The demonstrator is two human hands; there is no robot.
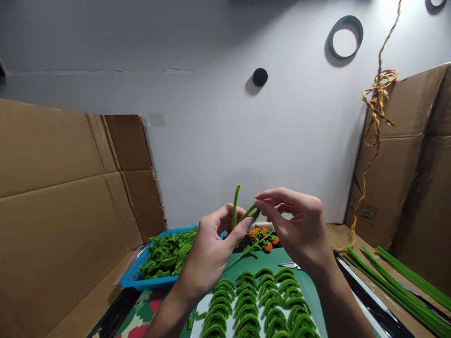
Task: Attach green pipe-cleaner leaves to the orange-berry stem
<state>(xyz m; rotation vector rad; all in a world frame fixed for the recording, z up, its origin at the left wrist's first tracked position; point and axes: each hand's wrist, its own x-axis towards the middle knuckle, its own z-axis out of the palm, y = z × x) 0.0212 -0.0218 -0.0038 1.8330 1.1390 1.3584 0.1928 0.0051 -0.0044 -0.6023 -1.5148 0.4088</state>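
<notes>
A fuzzy green stem piece [237, 202] is pinched between the thumb and fingers of my left hand [216, 241], one end standing upright. My right hand [296, 218] pinches the far end of its green loop with thumb and fingertips. Both hands are raised over the green mat [278, 257]. Below them, several curved green fuzzy pieces [246, 300] lie in columns on a white sheet [230, 324]. Behind the hands rests a green sprig with orange fuzzy clusters [268, 246].
A blue basket [150, 284] of green pieces stands left. Scissors [289, 265] lie on the mat near my right wrist. Long green stems [398, 281] lie at the right. Cardboard panels [63, 173] flank both sides, and twisted wire [378, 98] hangs at the right.
</notes>
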